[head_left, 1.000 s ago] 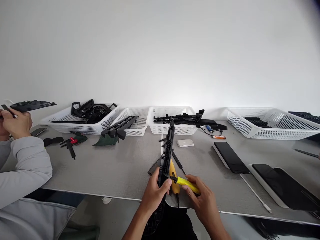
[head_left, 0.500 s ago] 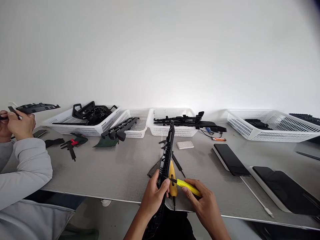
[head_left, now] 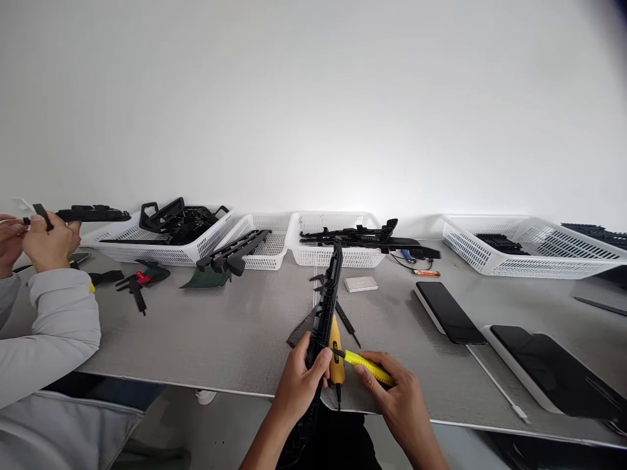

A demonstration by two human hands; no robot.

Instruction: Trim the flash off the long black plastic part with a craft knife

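My left hand [head_left: 302, 377] is closed round a long black plastic trim part [head_left: 325, 303], which stands up tilted over the table's front edge. In my right hand [head_left: 396, 390] is a yellow utility knife [head_left: 368, 367], its dark tip pointing left against the part near my left thumb. The exact contact at the tip is too small to make out. Behind the part lies a yellow-orange corded tool [head_left: 336, 359], partly hidden. A dark slim tool [head_left: 348, 322] and a dark grey cloth-like piece [head_left: 300, 330] rest close by.
White baskets with black parts line the wall, including a middle basket [head_left: 337, 258] and a right basket [head_left: 509, 266]. Phone-like devices [head_left: 448, 313] and a white cable [head_left: 497, 384] lie at right. On the left, a co-worker's hand [head_left: 51, 241] holds another black part; calipers [head_left: 134, 292] lie nearby.
My hands, the trim part and the knife keep nearly the same pose. The view has shifted slightly. At left, the co-worker's hands and black part have shifted and turned.
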